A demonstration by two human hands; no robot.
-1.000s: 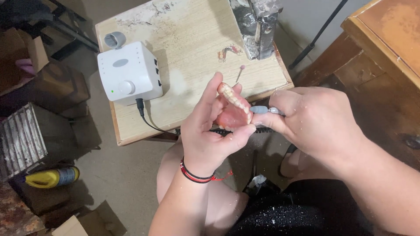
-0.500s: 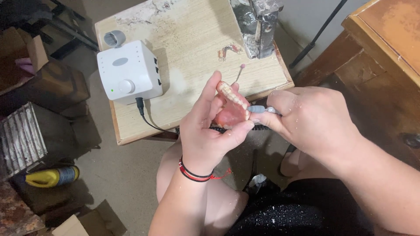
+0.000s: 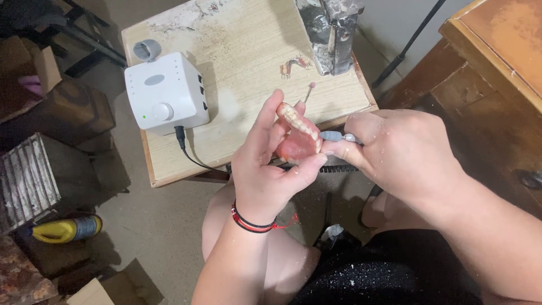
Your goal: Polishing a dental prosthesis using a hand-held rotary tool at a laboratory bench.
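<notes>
My left hand (image 3: 265, 169) holds a pink denture (image 3: 298, 135) with a row of pale teeth, pinched between thumb and fingers in front of the small wooden table (image 3: 237, 62). My right hand (image 3: 406, 155) grips a slim grey rotary handpiece (image 3: 339, 136), and its tip touches the denture's right edge. A red and black cord bracelet (image 3: 251, 221) circles my left wrist.
On the table stand a white control box (image 3: 166, 93) with a knob and a black cable (image 3: 189, 155), a small bur (image 3: 309, 90), a wire dental piece (image 3: 293, 65) and a dark plaster-caked block (image 3: 333, 31). A yellow bottle (image 3: 65, 229) lies on the floor left; wooden furniture (image 3: 497, 51) stands right.
Both hands stay together on the denture; the view has shifted slightly, and the handpiece tip has stayed against the denture's edge.
</notes>
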